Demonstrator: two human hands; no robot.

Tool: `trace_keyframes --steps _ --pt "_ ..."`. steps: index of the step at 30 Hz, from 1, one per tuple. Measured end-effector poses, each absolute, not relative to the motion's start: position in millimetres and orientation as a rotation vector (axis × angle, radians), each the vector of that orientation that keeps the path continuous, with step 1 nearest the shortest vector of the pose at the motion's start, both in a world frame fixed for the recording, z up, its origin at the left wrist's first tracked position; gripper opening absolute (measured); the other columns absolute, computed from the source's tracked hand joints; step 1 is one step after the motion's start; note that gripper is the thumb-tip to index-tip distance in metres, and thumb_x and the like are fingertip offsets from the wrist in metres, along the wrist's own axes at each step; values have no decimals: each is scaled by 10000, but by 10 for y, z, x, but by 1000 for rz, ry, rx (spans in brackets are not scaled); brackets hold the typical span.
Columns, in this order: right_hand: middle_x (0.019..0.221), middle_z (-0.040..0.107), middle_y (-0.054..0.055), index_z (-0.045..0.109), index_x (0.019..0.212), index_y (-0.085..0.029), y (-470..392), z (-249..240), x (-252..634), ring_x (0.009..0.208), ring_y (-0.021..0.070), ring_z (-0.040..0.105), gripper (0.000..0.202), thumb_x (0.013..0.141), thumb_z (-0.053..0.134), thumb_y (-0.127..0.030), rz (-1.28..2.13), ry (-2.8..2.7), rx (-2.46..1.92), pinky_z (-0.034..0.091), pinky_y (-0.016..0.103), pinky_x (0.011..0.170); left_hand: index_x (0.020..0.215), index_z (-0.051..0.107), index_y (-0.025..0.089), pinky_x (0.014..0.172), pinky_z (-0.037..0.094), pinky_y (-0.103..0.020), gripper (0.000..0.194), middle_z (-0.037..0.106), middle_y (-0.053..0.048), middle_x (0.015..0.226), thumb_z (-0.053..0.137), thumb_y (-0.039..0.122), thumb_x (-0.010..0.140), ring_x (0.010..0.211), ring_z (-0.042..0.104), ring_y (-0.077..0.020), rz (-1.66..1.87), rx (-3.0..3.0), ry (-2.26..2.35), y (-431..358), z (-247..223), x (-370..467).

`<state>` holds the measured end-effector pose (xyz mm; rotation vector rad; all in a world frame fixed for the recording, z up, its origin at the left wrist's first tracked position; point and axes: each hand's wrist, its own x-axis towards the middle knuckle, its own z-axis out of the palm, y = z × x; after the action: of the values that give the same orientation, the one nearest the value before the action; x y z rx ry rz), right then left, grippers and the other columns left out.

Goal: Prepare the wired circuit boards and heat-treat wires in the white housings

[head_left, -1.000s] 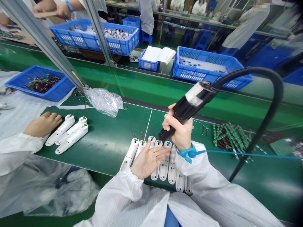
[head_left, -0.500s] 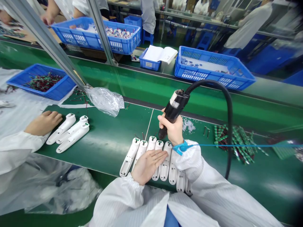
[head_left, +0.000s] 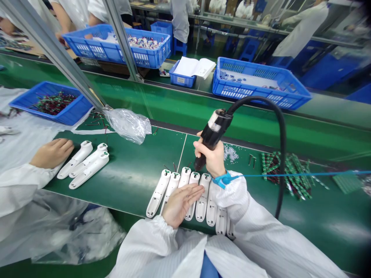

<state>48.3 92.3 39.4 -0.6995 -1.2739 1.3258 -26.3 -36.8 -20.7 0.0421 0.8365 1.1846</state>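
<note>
Several white plastic shells lie side by side in a row on the green table, with small green boards at their upper ends. Over the middle of the row my left hand is palm up with its fingers stretched, small screws on it. My right hand is wrapped round a black electric screwdriver, which points down just above the shells' upper ends. Its tip is hard to make out. A blue wrist strap circles my right wrist.
A person's hand rests beside three more shells at left. Screws and green strips lie at right. A plastic bag, a wire-filled blue tray and a metal post stand beyond. The black cable arches rightward.
The view has shifted slightly. At the far left, another person's hand by the large blue basket has moved a little. My own hands hold nearly the same pose.
</note>
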Motion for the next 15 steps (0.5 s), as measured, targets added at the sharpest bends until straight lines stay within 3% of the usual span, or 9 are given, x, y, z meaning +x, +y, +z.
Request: trace_keyframes --steps 6,12,15 --pt "526 468 -93 566 909 -216 799 688 599 381 70 402 227 707 668 -221 1375 -1202 -582 353 247 423 967 648 38 1024 428 -393 216 690 -191 1030 639 167 794 1022 639 -270 1224 147 851 -328 -106 -340" --pt "523 448 -93 551 920 -225 674 785 616 372 68 382 225 714 639 -207 1460 -1168 -539 347 237 398 900 654 68 801 540 -257 116 721 -141 910 584 143 844 829 690 -172 1176 127 912 -257 -67 -382" --pt "539 458 -89 555 919 -220 656 767 591 377 64 386 228 711 650 -212 1466 -1151 -533 351 235 399 897 657 63 785 533 -235 110 719 -143 924 572 108 841 835 686 -163 1164 122 871 -248 -52 -389"
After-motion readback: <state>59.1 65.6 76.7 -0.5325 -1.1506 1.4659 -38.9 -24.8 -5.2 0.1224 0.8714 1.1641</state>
